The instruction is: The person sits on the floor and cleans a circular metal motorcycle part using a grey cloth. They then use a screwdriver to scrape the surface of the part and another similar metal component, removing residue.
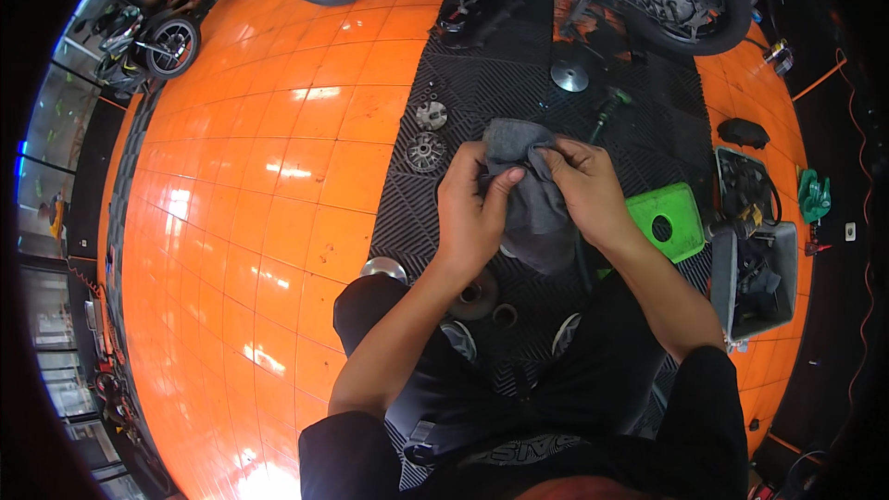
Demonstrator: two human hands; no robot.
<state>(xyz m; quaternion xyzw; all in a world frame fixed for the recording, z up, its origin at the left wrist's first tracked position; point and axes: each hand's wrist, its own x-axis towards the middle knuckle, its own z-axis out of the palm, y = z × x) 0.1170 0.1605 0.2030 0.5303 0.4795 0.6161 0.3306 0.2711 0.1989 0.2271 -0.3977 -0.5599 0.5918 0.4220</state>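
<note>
A dark grey cloth (540, 222) is bunched up between my two hands, above the black mat and in front of my knees. My left hand (474, 208) grips its left side, thumb pressed on the folds. On the other side my right hand (587, 187) pinches the fabric between thumb and fingers. Whether a part is wrapped inside the cloth cannot be seen. Left of my hands lie a round finned metal part (426, 152) and a smaller round metal part (431, 116). Beyond them is a shiny metal disc (569, 76).
A scooter (648, 0) with an exposed engine side stands across the far edge of the black ribbed mat (407, 208). To the right are a green tray (685, 222), a green-and-black tool (609, 109) and a grey bin (725, 301) holding parts. Orange tiles (269, 176) spread leftward.
</note>
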